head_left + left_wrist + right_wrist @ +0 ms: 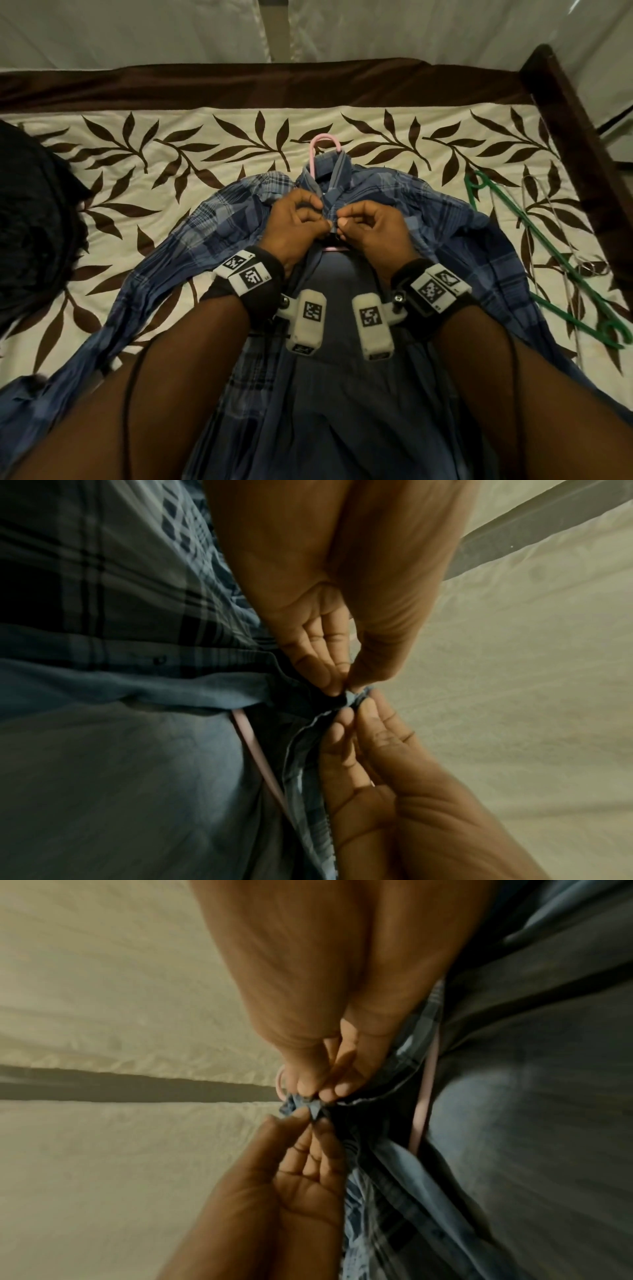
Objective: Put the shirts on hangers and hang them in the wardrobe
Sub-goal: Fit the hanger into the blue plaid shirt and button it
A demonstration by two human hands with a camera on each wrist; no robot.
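Buttoning the shirt on its hanger

On the bed point(102, 150), left hand point(291, 222) and right hand point(373, 226) pinch the blue plaid shirt point(462, 219) together below the collar, pink hanger point(323, 142) already inside; hanging remains, and the green hanger point(534, 246) lies unused.

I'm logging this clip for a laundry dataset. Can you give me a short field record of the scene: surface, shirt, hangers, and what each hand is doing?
surface: bedspread with a leaf pattern
shirt: blue plaid shirt lying front up, open below the hands
shirt hanger: pink hanger inside the shirt, hook sticking out past the collar
spare hangers: green hanger beside the shirt, thin wire ones next to it
left hand: pinches the shirt's front edge below the collar
right hand: pinches the opposite edge, fingertips meeting the left's
stage: shirt on its hanger, not yet hung
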